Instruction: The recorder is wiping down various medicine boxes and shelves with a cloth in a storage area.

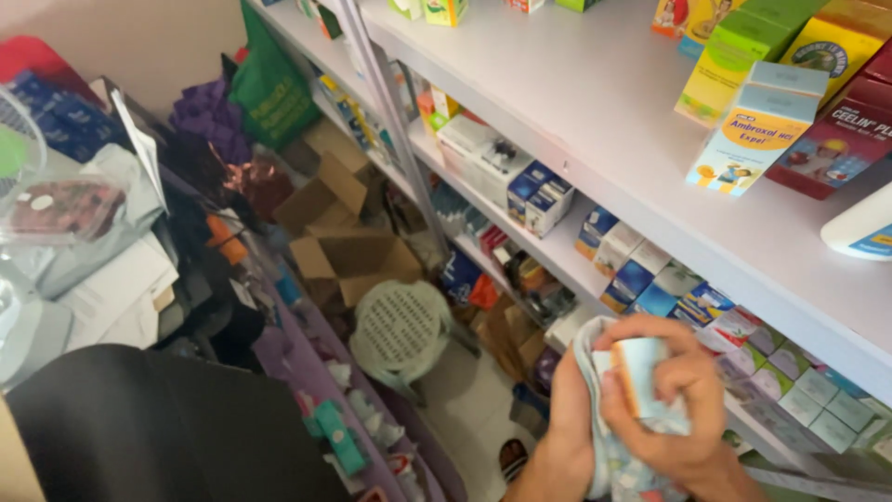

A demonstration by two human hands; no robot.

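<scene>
My right hand (674,400) is closed around a small box (641,372) with a pale blue and orange face, fingers curled over its front and thumb low against it, down in the lower right of my view. My left hand (569,409) is wrapped in a light patterned cloth (609,455) that drapes over my palm and hangs down past my wrist; that hand presses the cloth against the side of the box, so both hands meet on it. Just beyond them runs a white shelf (595,102) carrying upright medicine cartons, among them a light blue carton (757,125) and a yellow-green carton (729,60). The shelf below holds rows of small blue and white boxes (641,274). Down on the floor stand a pale green plastic stool (401,327) and, behind it, an open cardboard box (353,260), well apart from my hands. A green bag (269,84) hangs at the far end.
</scene>
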